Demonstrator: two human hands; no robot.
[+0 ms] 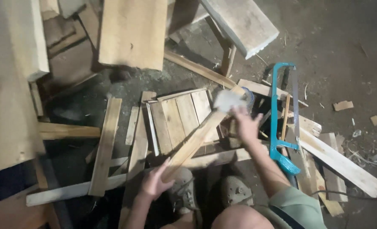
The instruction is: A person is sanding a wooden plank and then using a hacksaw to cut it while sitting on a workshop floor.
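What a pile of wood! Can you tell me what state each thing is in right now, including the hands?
Left hand: closed around the near end of the wooden slat.
Wooden slat: held tilted, above the panel.
Right hand: blurred, pressing a whitish pad onto the slat's far end.
Whitish pad: blurred; what it is cannot be told.
Slatted panel: lying flat on the floor.
Blue-framed saw: lying on the boards, untouched.

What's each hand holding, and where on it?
Left hand grips the wooden strip at its near end. Right hand is at its far end with a blurred pale pad; grip unclear.
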